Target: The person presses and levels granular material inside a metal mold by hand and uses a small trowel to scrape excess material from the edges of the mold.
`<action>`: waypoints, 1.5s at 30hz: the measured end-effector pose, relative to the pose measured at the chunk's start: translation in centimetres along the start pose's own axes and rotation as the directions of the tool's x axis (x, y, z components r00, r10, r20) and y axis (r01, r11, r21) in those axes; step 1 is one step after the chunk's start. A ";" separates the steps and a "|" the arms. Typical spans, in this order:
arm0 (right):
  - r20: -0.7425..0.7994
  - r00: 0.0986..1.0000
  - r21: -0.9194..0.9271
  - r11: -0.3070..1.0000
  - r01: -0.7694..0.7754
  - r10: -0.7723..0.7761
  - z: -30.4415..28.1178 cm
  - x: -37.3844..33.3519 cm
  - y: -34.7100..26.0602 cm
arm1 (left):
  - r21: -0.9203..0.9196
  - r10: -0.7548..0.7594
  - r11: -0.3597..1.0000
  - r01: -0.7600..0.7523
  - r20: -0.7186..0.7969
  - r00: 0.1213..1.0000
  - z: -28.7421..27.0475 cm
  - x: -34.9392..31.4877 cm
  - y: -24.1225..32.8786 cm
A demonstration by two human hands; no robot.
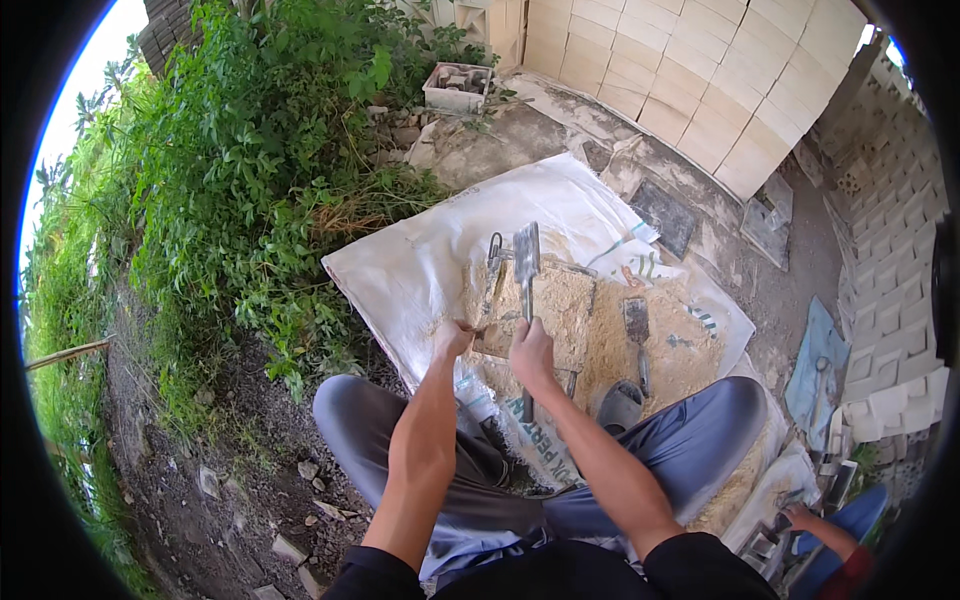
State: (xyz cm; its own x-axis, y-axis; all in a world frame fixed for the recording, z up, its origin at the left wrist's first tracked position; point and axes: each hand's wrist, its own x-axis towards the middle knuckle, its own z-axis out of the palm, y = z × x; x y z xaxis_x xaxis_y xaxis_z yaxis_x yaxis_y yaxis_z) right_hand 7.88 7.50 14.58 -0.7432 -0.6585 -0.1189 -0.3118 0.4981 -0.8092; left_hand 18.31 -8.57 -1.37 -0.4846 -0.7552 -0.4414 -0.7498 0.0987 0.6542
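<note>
My right hand point(532, 350) is closed round the handle of a long tool with a flat grey metal head point(527, 250), held upright over a square mould point(592, 290) heaped with tan sandy powder point(550, 305). To its left my left hand point(455, 338) is closed at the edge of a flat brown piece point(495, 341) by the mould's near left side; its exact kind is unclear. A metal loop handle point(495, 246) sticks up at the mould's far left corner. On the powder to the right lies a trowel point(636, 325). A dark scoop-like container point(621, 404) rests by my right knee.
White woven sacking point(400, 255) spreads under the powder. Leafy plants point(260, 180) crowd the left. A white crate point(458, 88) and stacked pale blocks point(680, 80) stand behind. At the lower right, another person's hand point(800, 518) reaches near small blocks. A blue cloth point(812, 365) lies right.
</note>
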 end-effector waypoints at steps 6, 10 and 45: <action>-0.050 0.983 0.047 0.984 -0.174 0.176 10.0 -3.1 2.8 | -0.496 -0.103 0.865 0.073 -0.033 0.994 -2.3 -1.5 -0.6; -0.077 0.989 -0.069 0.989 -0.130 0.125 11.9 -4.1 9.5 | -0.358 -0.070 0.929 0.090 0.069 0.995 -1.3 -2.6 3.1; -0.057 0.992 -0.008 0.994 -0.113 0.112 12.2 -5.0 9.5 | -0.541 -0.021 0.839 0.061 0.079 0.997 0.4 -1.0 1.1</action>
State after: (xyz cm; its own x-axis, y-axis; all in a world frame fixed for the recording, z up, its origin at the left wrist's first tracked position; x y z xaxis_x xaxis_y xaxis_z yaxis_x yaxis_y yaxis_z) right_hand 15.86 8.67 0.51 -0.8062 -0.5649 -0.1757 -0.2306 0.5736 -0.7860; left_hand 17.80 -7.43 -0.46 -0.5027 -0.7032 -0.5027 -0.4150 -0.3138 0.8540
